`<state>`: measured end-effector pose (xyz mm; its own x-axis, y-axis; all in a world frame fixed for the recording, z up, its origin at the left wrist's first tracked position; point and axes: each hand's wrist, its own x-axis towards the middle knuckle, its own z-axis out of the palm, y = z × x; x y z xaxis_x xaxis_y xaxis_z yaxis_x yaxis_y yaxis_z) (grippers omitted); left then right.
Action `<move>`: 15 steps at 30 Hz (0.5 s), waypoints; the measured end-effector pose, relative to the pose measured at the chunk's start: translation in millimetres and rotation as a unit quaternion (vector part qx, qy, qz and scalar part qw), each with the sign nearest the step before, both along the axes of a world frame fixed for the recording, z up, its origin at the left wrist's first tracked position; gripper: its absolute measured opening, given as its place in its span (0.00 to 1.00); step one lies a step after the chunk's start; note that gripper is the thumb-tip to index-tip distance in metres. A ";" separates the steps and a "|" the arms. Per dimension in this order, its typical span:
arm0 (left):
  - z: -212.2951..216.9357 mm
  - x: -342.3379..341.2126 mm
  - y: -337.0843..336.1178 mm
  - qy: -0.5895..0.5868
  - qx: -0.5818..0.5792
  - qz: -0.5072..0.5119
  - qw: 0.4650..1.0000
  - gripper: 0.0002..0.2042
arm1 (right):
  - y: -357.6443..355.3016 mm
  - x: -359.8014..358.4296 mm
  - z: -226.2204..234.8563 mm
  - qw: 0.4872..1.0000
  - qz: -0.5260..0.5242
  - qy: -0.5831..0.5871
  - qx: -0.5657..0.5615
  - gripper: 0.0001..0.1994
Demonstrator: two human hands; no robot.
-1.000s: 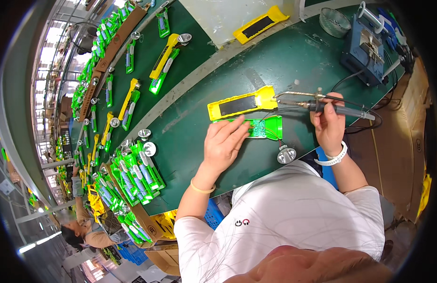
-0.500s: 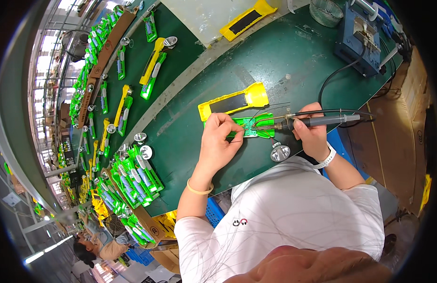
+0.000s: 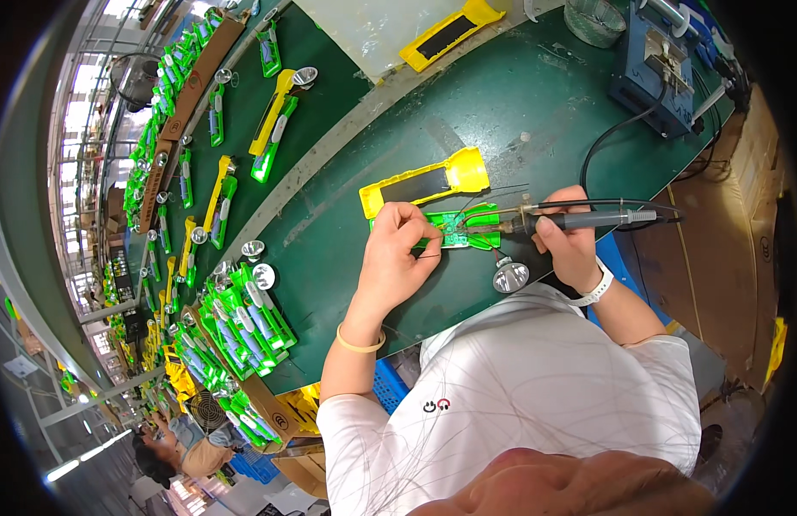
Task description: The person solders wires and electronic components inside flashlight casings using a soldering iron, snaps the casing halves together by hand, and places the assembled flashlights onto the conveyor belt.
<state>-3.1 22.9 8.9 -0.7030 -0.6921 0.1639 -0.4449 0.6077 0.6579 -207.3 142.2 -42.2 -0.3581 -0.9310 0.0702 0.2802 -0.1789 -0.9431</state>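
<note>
You seem to be soldering: your left hand [image 3: 395,263] pinches what looks like a thin wire [image 3: 428,256], your right hand [image 3: 574,254] grips the soldering iron [image 3: 587,221] over the circuit board [image 3: 454,232] in the green case [image 3: 486,242] on the table [image 3: 553,129], and the next move calls for steadiness.

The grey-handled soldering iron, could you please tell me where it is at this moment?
In the head view, right of centre, the grey-handled soldering iron is held in the right hand, pointing left toward the green circuit board.
</note>
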 end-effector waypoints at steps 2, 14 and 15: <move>-0.4 0.1 0.3 0.000 -0.004 0.001 1.000 0.07 | -0.5 1.0 2.1 0.998 -0.025 -0.052 -0.002 0.12; 31.2 10.2 6.3 -0.089 -0.201 0.070 0.973 0.18 | 2.8 -0.9 0.0 0.997 -0.042 -0.071 -0.003 0.11; 33.9 17.5 8.2 -0.158 -0.218 0.094 0.958 0.16 | 3.4 -1.5 -1.1 0.996 -0.047 -0.072 -0.002 0.11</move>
